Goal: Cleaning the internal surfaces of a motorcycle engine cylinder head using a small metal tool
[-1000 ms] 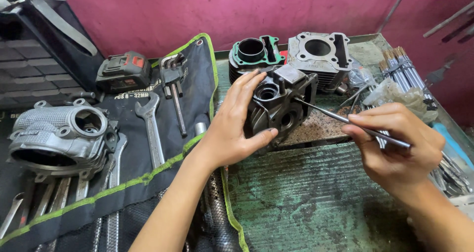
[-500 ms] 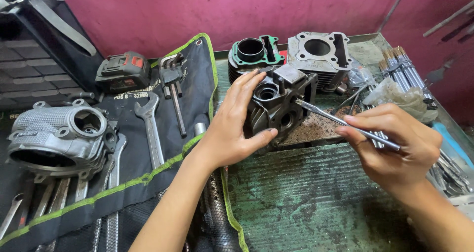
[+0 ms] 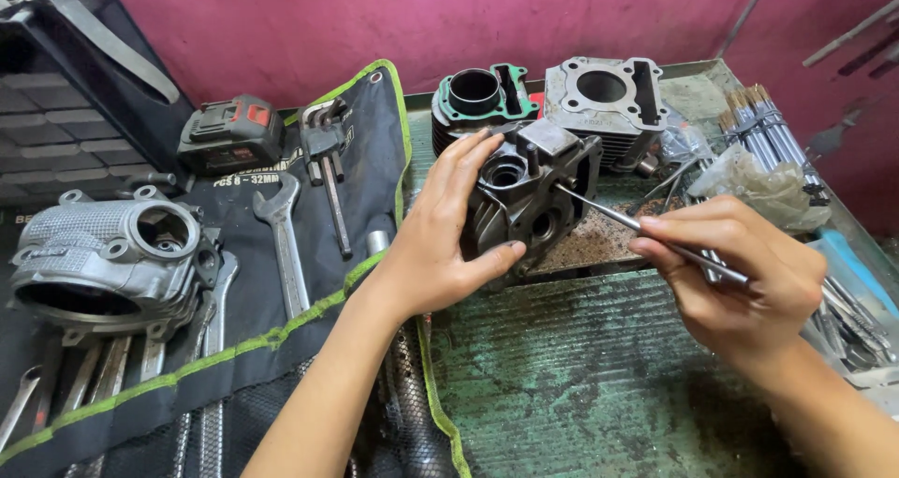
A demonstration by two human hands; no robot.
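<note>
Evidently heavy, rigid cast metal, greasy: dark cylinder head (image 3: 529,197) braced on counter (image 3: 581,384) by left hand (image 3: 440,244), grip spread; right hand (image 3: 740,281) pinching thin rod (image 3: 609,214).

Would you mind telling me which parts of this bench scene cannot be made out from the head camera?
- Where the thin metal rod ends: its tip lies against the dark engine part.
- The rod's far end: covered by the right hand.
- The engine part's near-left side: covered by the left hand.
- The spanners at bottom left: cut off by the picture's edge.
</note>
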